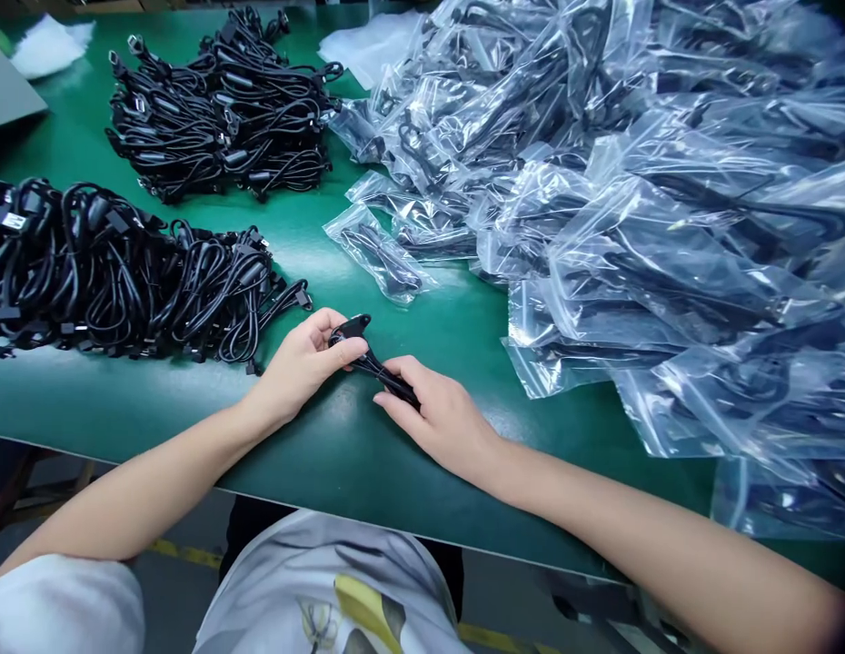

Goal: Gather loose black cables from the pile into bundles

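Observation:
Between my hands a coiled black cable bundle [376,366] is held just above the green table [368,463]. My left hand [312,356] pinches its upper left end, beside a black connector. The fingers of my right hand [432,409] wrap round the lower right end. Just beyond the hands lies a clear bag [382,252] with a dark cable inside. To the left, a long row of loose black cables [129,272] reaches close to my left hand.
A second pile of black cables [224,109] lies at the back left. Many bagged cables [633,227] are heaped across the right side. White plastic sheets [372,45] lie at the back, and a grey box [10,86] stands at the far left edge.

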A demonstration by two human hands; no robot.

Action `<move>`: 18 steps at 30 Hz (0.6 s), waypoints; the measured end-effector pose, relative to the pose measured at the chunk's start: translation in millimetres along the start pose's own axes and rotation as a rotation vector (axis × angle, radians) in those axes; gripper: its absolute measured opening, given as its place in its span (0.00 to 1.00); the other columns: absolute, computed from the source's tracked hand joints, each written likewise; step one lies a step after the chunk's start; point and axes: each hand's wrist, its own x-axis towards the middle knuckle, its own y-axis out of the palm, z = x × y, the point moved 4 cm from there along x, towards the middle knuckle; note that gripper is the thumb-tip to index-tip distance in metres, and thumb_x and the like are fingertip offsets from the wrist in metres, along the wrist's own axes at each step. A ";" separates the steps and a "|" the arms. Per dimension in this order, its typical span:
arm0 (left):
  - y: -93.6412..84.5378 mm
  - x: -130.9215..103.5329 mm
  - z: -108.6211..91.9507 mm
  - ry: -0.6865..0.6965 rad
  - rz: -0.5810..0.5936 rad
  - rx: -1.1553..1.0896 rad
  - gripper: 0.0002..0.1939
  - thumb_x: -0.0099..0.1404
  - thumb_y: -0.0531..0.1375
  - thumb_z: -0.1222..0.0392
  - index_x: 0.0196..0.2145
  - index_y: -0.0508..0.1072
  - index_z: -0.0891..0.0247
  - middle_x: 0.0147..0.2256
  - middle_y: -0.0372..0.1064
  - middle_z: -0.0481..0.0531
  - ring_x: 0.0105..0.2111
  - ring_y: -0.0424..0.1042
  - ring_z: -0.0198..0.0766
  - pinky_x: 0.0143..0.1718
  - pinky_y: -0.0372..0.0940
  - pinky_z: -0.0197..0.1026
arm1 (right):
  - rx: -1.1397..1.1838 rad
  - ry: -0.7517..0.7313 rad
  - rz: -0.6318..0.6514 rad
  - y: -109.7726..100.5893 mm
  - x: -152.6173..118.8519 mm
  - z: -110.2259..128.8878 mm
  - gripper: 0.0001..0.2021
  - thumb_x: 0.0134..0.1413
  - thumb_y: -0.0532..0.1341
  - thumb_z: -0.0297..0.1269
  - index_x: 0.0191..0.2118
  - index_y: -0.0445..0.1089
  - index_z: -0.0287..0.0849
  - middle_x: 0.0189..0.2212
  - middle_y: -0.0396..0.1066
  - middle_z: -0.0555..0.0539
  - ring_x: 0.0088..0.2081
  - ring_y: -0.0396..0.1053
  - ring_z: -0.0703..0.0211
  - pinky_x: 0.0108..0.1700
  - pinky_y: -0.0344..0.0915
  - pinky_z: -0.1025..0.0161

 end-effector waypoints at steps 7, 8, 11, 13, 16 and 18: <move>1.1 -0.3 4.6 -0.148 -0.002 -0.292 0.18 0.44 0.76 0.60 0.30 0.73 0.67 0.27 0.71 0.45 0.29 0.68 0.30 0.37 0.62 0.35 | 0.065 0.029 -0.018 -2.3 1.3 -0.9 0.04 0.65 0.56 0.37 0.43 0.64 0.46 0.33 0.72 0.50 0.32 0.70 0.56 0.34 0.60 0.62; 1.3 -0.6 4.8 -0.158 0.007 -0.313 0.18 0.45 0.76 0.61 0.30 0.74 0.67 0.28 0.72 0.46 0.29 0.69 0.31 0.39 0.63 0.36 | 0.064 0.031 -0.022 -2.5 1.2 -0.9 0.04 0.65 0.56 0.37 0.43 0.64 0.46 0.33 0.72 0.50 0.32 0.70 0.57 0.34 0.60 0.62; 1.8 -2.2 4.6 -0.166 0.033 -0.353 0.17 0.45 0.76 0.61 0.31 0.76 0.68 0.30 0.75 0.48 0.32 0.71 0.32 0.42 0.64 0.37 | 0.059 0.034 -0.021 -2.6 0.8 -0.9 0.04 0.65 0.56 0.38 0.43 0.63 0.46 0.32 0.72 0.51 0.32 0.70 0.57 0.34 0.60 0.62; 2.4 -3.7 4.4 -0.169 0.047 -0.369 0.18 0.46 0.76 0.61 0.32 0.76 0.68 0.31 0.75 0.49 0.33 0.72 0.33 0.44 0.65 0.38 | 0.062 0.037 -0.018 -2.3 0.5 -0.8 0.04 0.65 0.56 0.38 0.43 0.63 0.47 0.31 0.72 0.51 0.31 0.70 0.57 0.34 0.61 0.62; 3.2 -5.2 4.2 -0.163 0.038 -0.386 0.19 0.46 0.76 0.60 0.33 0.74 0.66 0.31 0.73 0.47 0.34 0.71 0.32 0.44 0.64 0.37 | 0.050 0.026 -0.020 -1.4 -0.1 0.4 0.04 0.65 0.56 0.38 0.44 0.63 0.46 0.33 0.73 0.50 0.32 0.71 0.56 0.34 0.61 0.62; 3.3 -5.6 4.2 -0.153 0.019 -0.351 0.20 0.45 0.76 0.59 0.32 0.73 0.66 0.30 0.71 0.45 0.32 0.69 0.31 0.40 0.63 0.36 | 0.014 0.004 -0.020 -0.2 -0.7 1.7 0.05 0.65 0.56 0.37 0.45 0.63 0.46 0.35 0.73 0.48 0.33 0.72 0.55 0.35 0.62 0.61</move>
